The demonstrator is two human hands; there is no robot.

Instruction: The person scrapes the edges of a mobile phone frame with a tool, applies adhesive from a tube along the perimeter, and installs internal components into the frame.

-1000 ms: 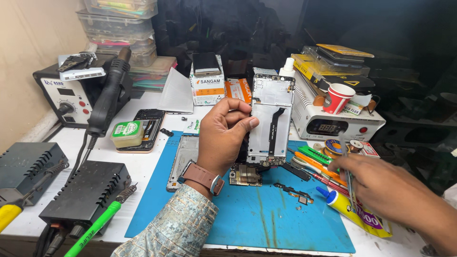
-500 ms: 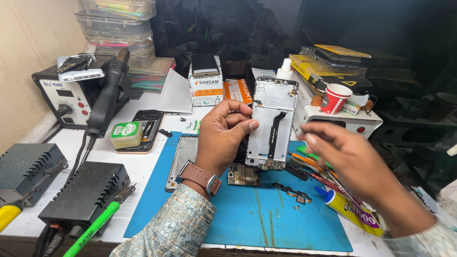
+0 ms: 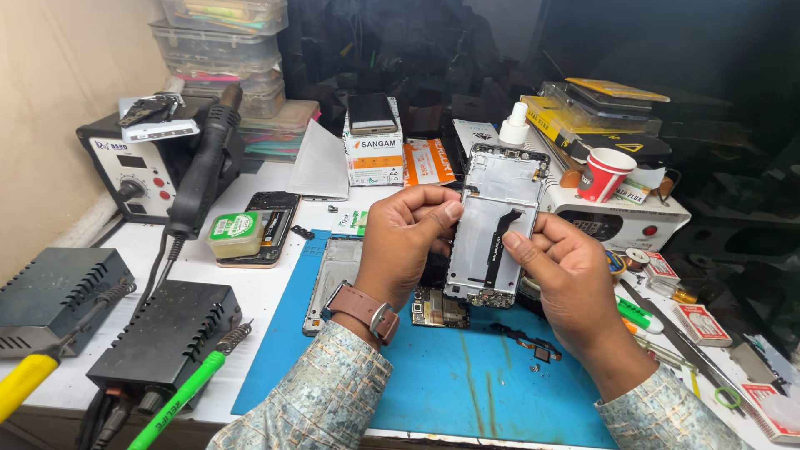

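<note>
Phone frame (image 3: 492, 225) stands upright above the blue mat (image 3: 467, 383), held at both long edges. Its lower end hides part of a circuit board (image 3: 440, 310) on the mat. I see my left hand (image 3: 406, 246) pinching its 9 o'clock edge, thumb on top; my right hand (image 3: 567, 279) clasps the 3 o'clock edge, fingers hidden behind.

A single head-worn camera looks forward and down from the person's own viewpoint, close over the bench (image 3: 250, 292), with both forearms entering from the bottom edge and cluttered shelves filling the background.
</note>
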